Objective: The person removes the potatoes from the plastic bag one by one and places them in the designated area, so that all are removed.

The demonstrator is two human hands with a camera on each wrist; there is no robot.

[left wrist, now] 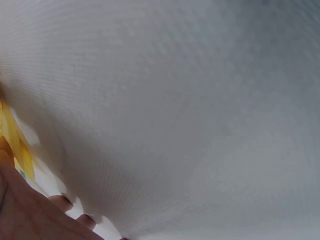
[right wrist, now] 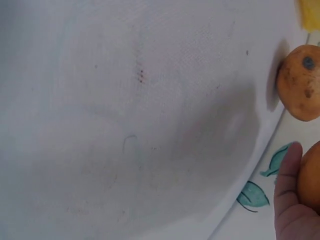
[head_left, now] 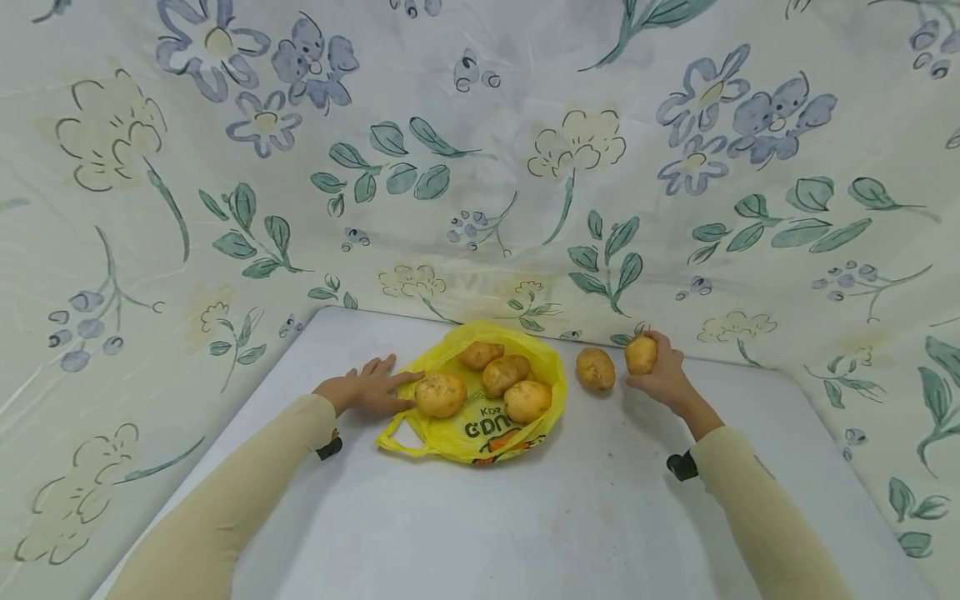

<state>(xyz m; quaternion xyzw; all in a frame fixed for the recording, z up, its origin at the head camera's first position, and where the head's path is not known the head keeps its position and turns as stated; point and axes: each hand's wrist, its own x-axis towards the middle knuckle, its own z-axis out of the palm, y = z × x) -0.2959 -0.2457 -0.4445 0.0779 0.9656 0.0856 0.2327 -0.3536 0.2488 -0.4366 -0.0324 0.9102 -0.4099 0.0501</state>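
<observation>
A yellow plastic bag [head_left: 480,425] lies flat on the white table [head_left: 525,517] with several potatoes [head_left: 517,387] on it. My left hand [head_left: 371,387] rests flat beside the bag, fingers straight, touching the bag's left edge next to the nearest potato [head_left: 440,394]. My right hand [head_left: 660,371] grips a potato [head_left: 641,354] at the table's far edge. Another loose potato [head_left: 596,368] sits on the table between the bag and that hand. In the right wrist view the loose potato [right wrist: 300,82] and the held potato [right wrist: 310,175] show at the right edge.
A floral cloth [head_left: 480,167] rises as a backdrop behind and on both sides of the table. The bag's handle loop [head_left: 405,437] lies toward me. White table surface stretches in front of the bag.
</observation>
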